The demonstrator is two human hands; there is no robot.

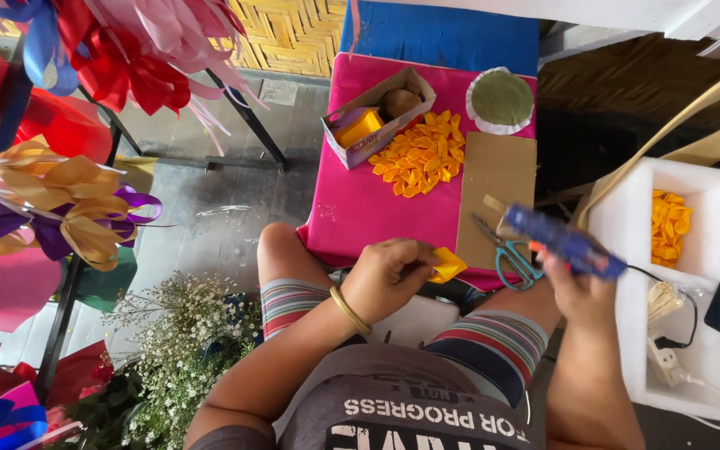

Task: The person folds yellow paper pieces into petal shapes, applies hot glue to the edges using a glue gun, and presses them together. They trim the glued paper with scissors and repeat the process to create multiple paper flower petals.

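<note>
Hiding yellow petal under left hand.

Pink table bears folded orange pieces, a cardboard box, brown board, perhaps a round lid.

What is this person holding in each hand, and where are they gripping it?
Left hand pinches a folded yellow piece by its near edge. Right hand grips a blue glue gun around its handle.

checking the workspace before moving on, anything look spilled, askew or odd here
Mostly tidy. The yellow pieces lie in a loose heap on the pink cloth beside the tilted cardboard box, not inside it. The scissors lie open at the cloth's near edge, close to the knee. Nothing looks damaged.
</note>
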